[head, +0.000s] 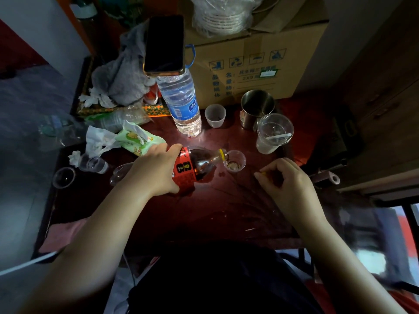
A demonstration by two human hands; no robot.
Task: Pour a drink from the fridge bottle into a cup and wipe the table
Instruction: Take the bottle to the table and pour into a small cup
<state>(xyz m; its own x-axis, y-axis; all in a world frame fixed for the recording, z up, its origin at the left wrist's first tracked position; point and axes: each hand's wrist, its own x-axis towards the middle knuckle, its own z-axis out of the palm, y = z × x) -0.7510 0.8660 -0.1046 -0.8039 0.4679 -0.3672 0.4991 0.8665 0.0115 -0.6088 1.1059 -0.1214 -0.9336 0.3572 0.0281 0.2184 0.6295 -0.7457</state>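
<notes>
My left hand (156, 168) grips a cola bottle (197, 165) with a red label, tipped on its side with its yellow-ringed mouth over a small clear plastic cup (235, 162) on the dark red table (204, 214). A little dark drink lies in the cup's bottom. To the right of the cup, my right hand (285, 184) hovers over the table with curled fingers that pinch a small yellow thing, likely the bottle's cap (263, 172). A pink cloth (63, 234) lies at the table's left front edge.
A tall water bottle (181, 103) with a phone (165, 45) on top stands behind. Near it are a small cup (215, 115), a steel mug (256, 108) and a clear cup with a spoon (273, 134). Tissue pack (138, 139), crumpled tissues, grey cloth and cardboard box (254, 64) crowd the back.
</notes>
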